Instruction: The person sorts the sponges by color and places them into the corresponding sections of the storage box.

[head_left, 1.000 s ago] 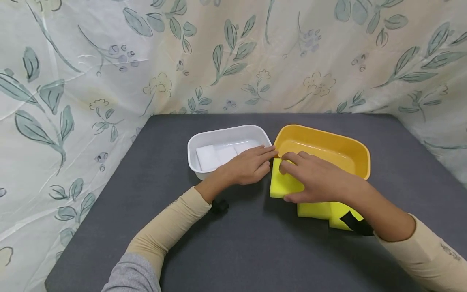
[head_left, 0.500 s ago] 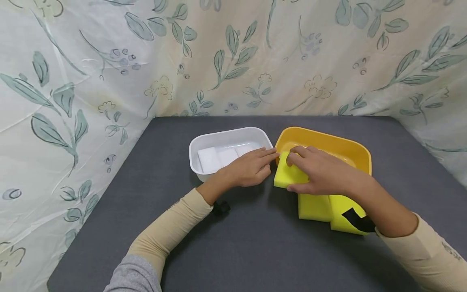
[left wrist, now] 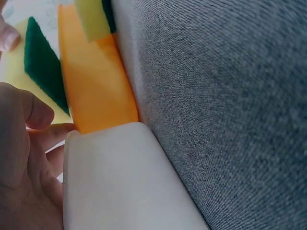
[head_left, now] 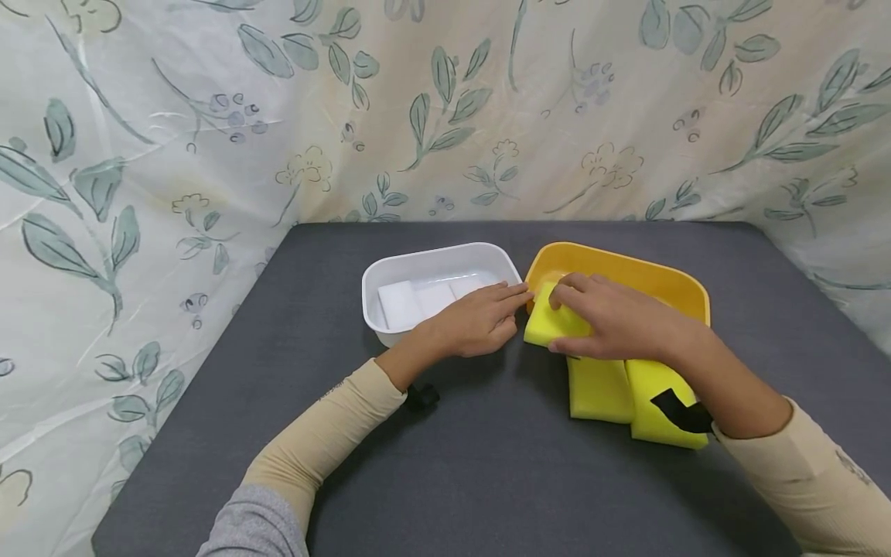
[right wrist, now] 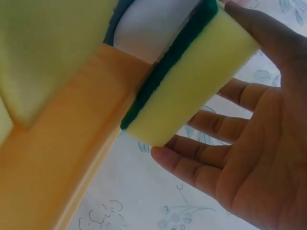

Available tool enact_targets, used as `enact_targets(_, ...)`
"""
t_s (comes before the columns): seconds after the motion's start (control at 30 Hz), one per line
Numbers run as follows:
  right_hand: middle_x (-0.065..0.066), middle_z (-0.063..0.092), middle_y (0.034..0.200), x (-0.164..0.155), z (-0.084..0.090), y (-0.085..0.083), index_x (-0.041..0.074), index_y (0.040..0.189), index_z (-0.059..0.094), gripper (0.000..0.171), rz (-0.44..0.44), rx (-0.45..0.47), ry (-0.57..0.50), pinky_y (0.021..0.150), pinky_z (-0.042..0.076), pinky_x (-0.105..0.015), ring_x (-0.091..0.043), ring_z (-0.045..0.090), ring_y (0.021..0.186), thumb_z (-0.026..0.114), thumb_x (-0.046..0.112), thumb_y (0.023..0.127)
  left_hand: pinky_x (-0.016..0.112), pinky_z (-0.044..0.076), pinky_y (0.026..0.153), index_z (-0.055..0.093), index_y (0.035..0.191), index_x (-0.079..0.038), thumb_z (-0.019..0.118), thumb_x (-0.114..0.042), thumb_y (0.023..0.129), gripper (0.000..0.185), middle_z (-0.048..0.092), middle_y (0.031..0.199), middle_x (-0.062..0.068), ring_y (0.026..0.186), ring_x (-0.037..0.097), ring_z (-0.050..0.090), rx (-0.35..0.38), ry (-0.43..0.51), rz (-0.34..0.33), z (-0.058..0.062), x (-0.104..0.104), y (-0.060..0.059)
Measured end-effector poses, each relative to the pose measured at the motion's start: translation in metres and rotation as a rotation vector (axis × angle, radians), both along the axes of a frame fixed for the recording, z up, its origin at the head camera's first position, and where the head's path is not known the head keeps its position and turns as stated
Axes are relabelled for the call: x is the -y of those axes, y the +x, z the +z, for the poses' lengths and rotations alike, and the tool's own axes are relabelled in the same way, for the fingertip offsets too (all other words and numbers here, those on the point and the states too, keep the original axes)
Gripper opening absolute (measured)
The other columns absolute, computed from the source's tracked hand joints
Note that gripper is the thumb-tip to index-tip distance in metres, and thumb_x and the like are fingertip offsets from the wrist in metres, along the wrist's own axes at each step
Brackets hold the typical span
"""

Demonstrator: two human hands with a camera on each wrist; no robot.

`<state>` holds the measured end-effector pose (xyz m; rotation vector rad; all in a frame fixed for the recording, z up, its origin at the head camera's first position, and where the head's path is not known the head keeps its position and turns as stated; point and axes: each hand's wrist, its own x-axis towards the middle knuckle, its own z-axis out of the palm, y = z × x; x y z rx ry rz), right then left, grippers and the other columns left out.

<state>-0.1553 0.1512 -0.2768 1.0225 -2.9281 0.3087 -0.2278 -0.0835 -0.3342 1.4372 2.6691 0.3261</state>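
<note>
My right hand [head_left: 557, 323] pinches a yellow sponge [head_left: 538, 330] with a dark green scouring face [right wrist: 163, 72], thumb at one end and fingers over the other. It holds the sponge tilted over the near left rim of the yellow tub [head_left: 654, 269]. My left hand [head_left: 513, 308] rests with straight fingers on the near right corner of the white tub [head_left: 390, 267], close beside the sponge. In the left wrist view the white tub wall [left wrist: 120, 182] touches the yellow tub [left wrist: 96, 86].
Two more yellow sponges [head_left: 599, 387] lie side by side on the grey table [head_left: 452, 464] under my right forearm. White sponges [head_left: 400, 302] lie in the white tub. A floral cloth [head_left: 209, 116] walls the table at the back and sides.
My right hand has lifted the yellow sponge off the table and carried it away from me, up onto the yellow tub's near rim. My left hand has stayed put.
</note>
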Motion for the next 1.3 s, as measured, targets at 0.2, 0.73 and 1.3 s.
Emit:
enact_targets(0.2, -0.012, 0.061, 0.122, -0.002, 0.002, -0.007, 0.010, 0.117, 0.062, 0.044, -0.002, 0.033, -0.018, 0.086, 0.050, -0.045, -0.025, 0.058, 0.098, 0.078, 0.038, 0.087, 0.028, 0.012, 0.120, 0.031, 0.158, -0.008, 0.035, -0.023, 0.103, 0.057, 0.027, 0.163, 0.006, 0.150, 0.023, 0.023, -0.020, 0.005, -0.008, 0.001, 0.000, 0.000)
enact_targets(0.73, -0.013, 0.061, 0.127, -0.005, 0.004, -0.012, 0.009, 0.123, 0.062, 0.047, -0.052, 0.116, 0.000, 0.089, 0.050, -0.048, -0.026, 0.058, 0.101, 0.069, 0.045, 0.093, 0.030, 0.013, 0.120, 0.031, 0.158, -0.009, 0.035, -0.025, 0.103, 0.057, 0.026, 0.163, 0.004, 0.149, 0.023, 0.024, -0.026, -0.019, -0.001, 0.001, 0.000, 0.003)
enact_targets(1.3, -0.003, 0.062, 0.106, -0.008, 0.003, -0.015, 0.005, 0.127, 0.057, 0.046, -0.058, 0.153, -0.038, 0.081, 0.049, -0.041, -0.018, 0.057, 0.088, 0.053, 0.044, 0.103, 0.027, 0.009, 0.119, 0.028, 0.158, -0.007, 0.036, -0.023, 0.105, 0.056, 0.023, 0.164, 0.006, 0.150, 0.023, 0.020, 0.000, -0.015, -0.001, 0.000, 0.000, 0.004)
